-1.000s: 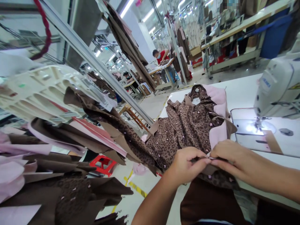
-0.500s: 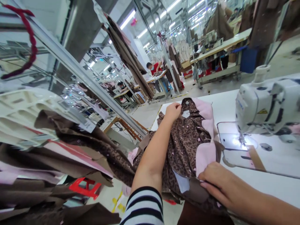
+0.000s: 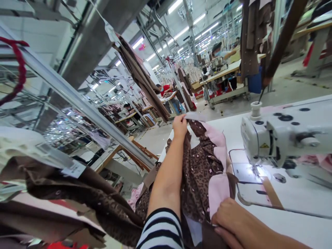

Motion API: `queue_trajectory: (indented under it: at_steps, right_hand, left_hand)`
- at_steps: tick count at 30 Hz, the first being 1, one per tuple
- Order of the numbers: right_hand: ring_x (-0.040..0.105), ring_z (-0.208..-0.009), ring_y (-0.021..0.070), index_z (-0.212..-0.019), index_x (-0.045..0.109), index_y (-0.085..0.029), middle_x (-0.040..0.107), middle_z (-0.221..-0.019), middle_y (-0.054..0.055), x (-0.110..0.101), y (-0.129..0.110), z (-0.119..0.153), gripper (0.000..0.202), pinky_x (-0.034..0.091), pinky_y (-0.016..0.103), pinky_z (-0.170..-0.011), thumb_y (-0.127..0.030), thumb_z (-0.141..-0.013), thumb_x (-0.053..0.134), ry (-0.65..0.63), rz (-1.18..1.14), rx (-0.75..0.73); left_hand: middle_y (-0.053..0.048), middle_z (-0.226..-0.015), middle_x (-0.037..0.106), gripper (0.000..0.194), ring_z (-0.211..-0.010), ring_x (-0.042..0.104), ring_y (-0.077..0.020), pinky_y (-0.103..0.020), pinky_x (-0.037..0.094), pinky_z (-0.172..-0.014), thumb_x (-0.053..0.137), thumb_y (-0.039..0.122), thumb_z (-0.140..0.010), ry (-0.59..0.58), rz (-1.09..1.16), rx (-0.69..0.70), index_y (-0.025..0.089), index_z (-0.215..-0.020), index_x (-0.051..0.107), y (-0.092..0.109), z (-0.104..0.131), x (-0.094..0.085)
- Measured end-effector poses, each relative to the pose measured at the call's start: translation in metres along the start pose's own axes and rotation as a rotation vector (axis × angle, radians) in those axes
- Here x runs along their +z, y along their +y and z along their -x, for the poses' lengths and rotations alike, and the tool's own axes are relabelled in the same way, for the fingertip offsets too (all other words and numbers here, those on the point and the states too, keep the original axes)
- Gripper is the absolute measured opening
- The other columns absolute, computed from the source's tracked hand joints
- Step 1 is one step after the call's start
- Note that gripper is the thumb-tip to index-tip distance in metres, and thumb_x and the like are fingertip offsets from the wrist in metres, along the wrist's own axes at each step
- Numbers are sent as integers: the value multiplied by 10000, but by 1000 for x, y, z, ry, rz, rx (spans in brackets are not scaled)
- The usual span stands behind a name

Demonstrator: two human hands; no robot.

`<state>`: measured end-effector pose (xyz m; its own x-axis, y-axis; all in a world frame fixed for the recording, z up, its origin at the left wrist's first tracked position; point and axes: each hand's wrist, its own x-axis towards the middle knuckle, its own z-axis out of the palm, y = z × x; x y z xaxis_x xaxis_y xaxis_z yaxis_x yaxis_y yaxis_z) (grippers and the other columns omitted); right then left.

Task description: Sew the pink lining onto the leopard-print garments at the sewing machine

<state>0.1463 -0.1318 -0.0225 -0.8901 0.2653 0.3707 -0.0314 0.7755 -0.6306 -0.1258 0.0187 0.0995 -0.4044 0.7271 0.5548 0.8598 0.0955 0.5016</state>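
Note:
A brown leopard-print garment (image 3: 198, 166) with pale pink edging (image 3: 219, 188) lies spread over the front edge of the white sewing table. My left hand (image 3: 179, 126), arm stretched out, pinches the far end of the garment and lifts it a little off the table. Close to me, my right hand (image 3: 227, 216) is closed on the lower edge, where pink edging meets plain brown cloth. White lining patches show near both hands. To the right stands a white sewing machine (image 3: 282, 135) with its needle lamp lit; the garment lies beside its needle area, not under it.
Brown and leopard-print pieces (image 3: 77, 193) hang from a rack at left, near a white plastic frame (image 3: 33, 148). A slanted metal pole (image 3: 85, 100) crosses the left side. Hanging brown cloth (image 3: 142, 79), other sewing tables (image 3: 220, 74) and several co-workers are farther back.
My left hand has raised the far end of the garment, turning its pale underside up. The view has swung to the right, bringing more of the machine into sight.

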Motion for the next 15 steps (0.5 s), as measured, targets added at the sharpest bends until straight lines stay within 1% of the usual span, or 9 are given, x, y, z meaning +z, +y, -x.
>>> queue_trajectory:
  at_steps: [2,3,4,5,7,10,11,13,15]
  right_hand:
    - [590,-791,188,-905,622,-200,675,-878,71,-1,-2,1,266,450,300,-734,-189,-1003,376,-7,-27,21]
    - [590,-790,194,-900,619,-199,672,-869,75,-1,-2,2,280,453,311,-735,-203,-1012,362,7,-39,14]
    - [586,-788,202,-894,617,-199,666,-854,79,1,-2,3,301,453,323,-735,-220,-1022,346,33,-51,-3]
    - [582,-786,210,-892,618,-201,659,-842,83,2,-2,4,324,452,334,-734,-238,-1032,328,63,-63,-24]
    - [573,-790,218,-909,631,-206,649,-840,86,5,-3,7,372,447,345,-736,-274,-1058,297,116,-86,-67]
    - [571,-828,216,-974,651,-215,652,-868,78,7,-7,8,376,444,353,-774,-309,-1086,305,121,-117,-137]
    - [572,-844,215,-998,654,-215,659,-881,78,6,-9,8,373,444,358,-793,-311,-1091,306,115,-124,-167]
    - [581,-877,214,-1041,658,-207,678,-919,85,5,-12,6,377,444,368,-829,-308,-1099,300,92,-132,-222]
    - [596,-895,211,-1064,663,-199,693,-944,92,5,-13,4,385,449,368,-839,-310,-1105,296,78,-120,-250]
  left_hand:
    - [-85,-1147,709,212,-1187,619,-231,-397,469,-1078,565,169,-952,106,25,112,203,-1051,750,2,15,-46]
    - [-81,-1126,707,222,-1162,621,-231,-403,465,-1072,567,170,-936,149,29,155,212,-1045,756,0,31,-70]
    - [-76,-1064,707,216,-1099,635,-231,-406,475,-1043,582,182,-916,190,26,215,221,-1024,765,-5,52,-93]
    - [-73,-983,707,211,-1015,650,-233,-406,495,-988,599,204,-901,222,-11,341,231,-1013,775,-12,78,-114]
    - [-69,-914,720,201,-919,657,-232,-391,507,-901,631,215,-863,136,-139,449,262,-976,790,-28,134,-146]
    - [-67,-923,757,195,-917,680,-254,-418,500,-897,664,193,-804,-212,-276,299,283,-916,796,-42,208,-171]
    - [-64,-928,765,195,-912,689,-256,-422,503,-895,672,189,-800,-281,-284,242,287,-915,796,-41,226,-175]
    - [-66,-953,771,191,-920,701,-256,-420,514,-900,694,202,-818,-327,-225,175,291,-954,795,-31,250,-177]
    - [-79,-1005,768,201,-965,704,-255,-409,527,-924,710,221,-848,-323,-94,191,285,-1022,787,-15,261,-171]
